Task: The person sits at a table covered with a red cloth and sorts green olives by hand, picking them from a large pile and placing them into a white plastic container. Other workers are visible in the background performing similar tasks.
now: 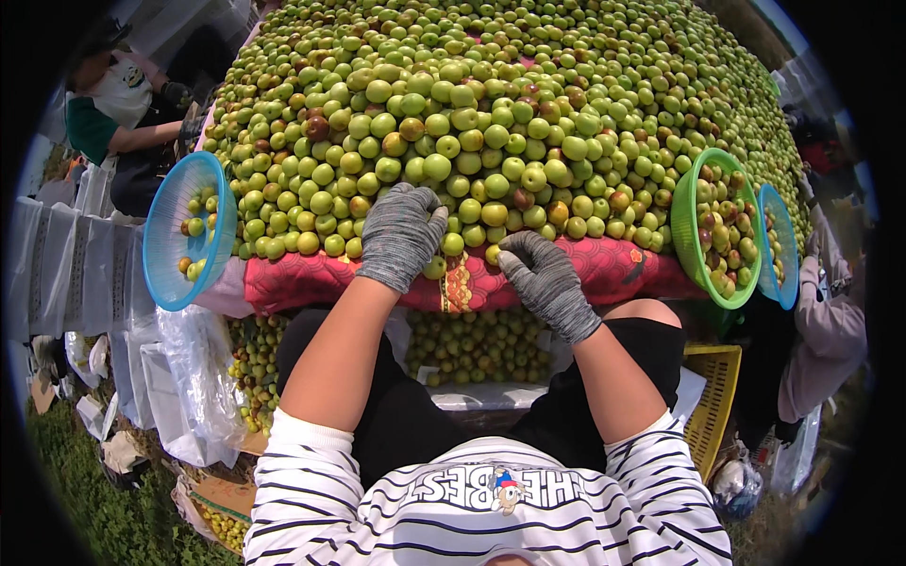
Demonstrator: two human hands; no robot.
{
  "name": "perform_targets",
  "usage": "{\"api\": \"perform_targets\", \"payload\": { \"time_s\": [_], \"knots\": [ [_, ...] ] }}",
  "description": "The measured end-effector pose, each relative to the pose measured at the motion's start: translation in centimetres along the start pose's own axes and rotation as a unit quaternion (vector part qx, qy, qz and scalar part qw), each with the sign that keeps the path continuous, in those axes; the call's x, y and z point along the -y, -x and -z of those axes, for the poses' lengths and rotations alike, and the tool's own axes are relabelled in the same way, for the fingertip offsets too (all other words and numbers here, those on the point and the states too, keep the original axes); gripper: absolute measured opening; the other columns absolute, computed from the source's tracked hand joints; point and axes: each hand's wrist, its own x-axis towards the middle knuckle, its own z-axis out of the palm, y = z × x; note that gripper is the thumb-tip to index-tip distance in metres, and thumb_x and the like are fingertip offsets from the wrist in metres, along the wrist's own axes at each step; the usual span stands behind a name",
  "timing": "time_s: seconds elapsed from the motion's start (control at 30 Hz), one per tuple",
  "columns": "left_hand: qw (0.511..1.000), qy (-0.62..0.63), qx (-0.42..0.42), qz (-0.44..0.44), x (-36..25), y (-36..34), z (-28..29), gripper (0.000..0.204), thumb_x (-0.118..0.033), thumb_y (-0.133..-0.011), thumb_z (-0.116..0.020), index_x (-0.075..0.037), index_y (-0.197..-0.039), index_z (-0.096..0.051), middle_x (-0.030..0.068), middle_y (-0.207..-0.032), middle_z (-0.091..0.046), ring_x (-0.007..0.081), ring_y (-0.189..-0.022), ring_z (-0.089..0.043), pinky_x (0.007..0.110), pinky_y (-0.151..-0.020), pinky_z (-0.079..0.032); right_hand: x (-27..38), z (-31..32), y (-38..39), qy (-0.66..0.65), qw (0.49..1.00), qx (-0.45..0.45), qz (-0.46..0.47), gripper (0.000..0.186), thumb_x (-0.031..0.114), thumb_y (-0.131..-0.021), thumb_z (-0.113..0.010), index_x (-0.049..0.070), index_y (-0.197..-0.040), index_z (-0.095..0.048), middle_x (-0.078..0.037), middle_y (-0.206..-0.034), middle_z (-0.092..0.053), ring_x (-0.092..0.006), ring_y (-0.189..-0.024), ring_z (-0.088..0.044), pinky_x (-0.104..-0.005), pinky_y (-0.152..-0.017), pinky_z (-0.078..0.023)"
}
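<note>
Striped shirt (330, 486) nearest; left hand (404, 236) curled, right hand (547, 283) narrow beside a fruit (492, 255) — cannot tell if either grips. Green basket (687, 226) fairly full, blue basket (165, 245) sparse — big heap (510, 108) left.

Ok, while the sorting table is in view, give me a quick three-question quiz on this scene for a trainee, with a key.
1. Multiple choice: What colour are the gloves on the left hand and right hand?
a) yellow
b) grey
c) white
2. True or false: The green basket on the right holds more fruit than the blue basket at the far left.
3. Fill in the blank: Along the near edge of the fruit heap runs a patterned cloth, mainly ____ in colour.

Key: 1. b; 2. true; 3. red.
</note>
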Motion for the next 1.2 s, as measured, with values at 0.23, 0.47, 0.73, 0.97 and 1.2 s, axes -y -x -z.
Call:
{"api": "perform_targets", "payload": {
  "time_s": [0.23, 0.47, 0.73, 0.97, 1.2],
  "knots": [
    [0.941, -0.209, -0.056, 0.259, 11.2, 12.4, 14.4, 0.02, -0.024, -0.082, -0.071, -0.005, -0.085, -0.067, 0.0165, -0.089, -0.066, 0.0336, -0.089, -0.063, 0.044, -0.081, -0.049, 2.0, 1.6, -4.3, 0.312, 0.907, -0.111, 0.26, 0.033, 0.02, -0.079, -0.071, 0.006, -0.108, -0.063, -0.012, -0.105, -0.062, -0.0296, -0.102, -0.059, -0.0405, -0.092, -0.048],
    [0.916, -0.312, -0.046, 0.25, 15.6, 18.9, 15.7, 0.038, -0.026, -0.086, -0.066, -0.005, -0.118, -0.063, 0.0161, -0.107, -0.068, 0.0321, -0.102, -0.064, 0.042, -0.092, -0.05, 0.6, -2.9, -5.2, 0.537, 0.822, -0.035, 0.187, 0.046, 0.019, -0.083, -0.059, 0.01, -0.128, -0.055, -0.015, -0.127, -0.053, -0.0344, -0.107, -0.056, -0.0455, -0.094, -0.046],
    [0.994, -0.071, -0.046, -0.066, 4.4, 2.1, 4.7, 0.026, -0.017, -0.085, -0.066, -0.007, -0.11, -0.066, 0.0124, -0.105, -0.065, 0.0321, -0.101, -0.062, 0.041, -0.092, -0.049, -0.1, -0.9, -3.2, 0.409, 0.889, 0.012, 0.206, 0.049, -0.002, -0.074, -0.063, 0.006, -0.122, -0.057, -0.017, -0.12, -0.055, -0.0364, -0.106, -0.058, -0.0439, -0.094, -0.049],
    [0.967, -0.233, 0.064, 0.077, 0.2, -4.5, 1.9, 0.06, -0.034, -0.073, -0.08, -0.017, -0.125, -0.054, 0.0161, -0.127, -0.047, 0.0346, -0.113, -0.055, 0.047, -0.093, -0.049, -0.3, 4.2, 0.0, 0.04, 0.999, -0.026, -0.012, 0.029, 0.003, -0.085, -0.061, 0.006, -0.113, -0.06, -0.011, -0.103, -0.063, -0.0198, -0.083, -0.064, -0.0329, -0.07, -0.056],
    [0.963, -0.224, 0.141, 0.045, 2.3, -4.1, 0.8, 0.049, -0.043, -0.08, -0.072, -0.01, -0.115, -0.062, 0.0136, -0.116, -0.06, 0.0302, -0.109, -0.061, 0.045, -0.093, -0.049, -0.7, 4.5, 0.0, -0.399, 0.9, -0.039, -0.172, 0.024, 0.011, -0.091, -0.061, 0.006, -0.114, -0.059, -0.006, -0.102, -0.064, -0.0147, -0.08, -0.064, -0.0297, -0.067, -0.058]
  ]
}}
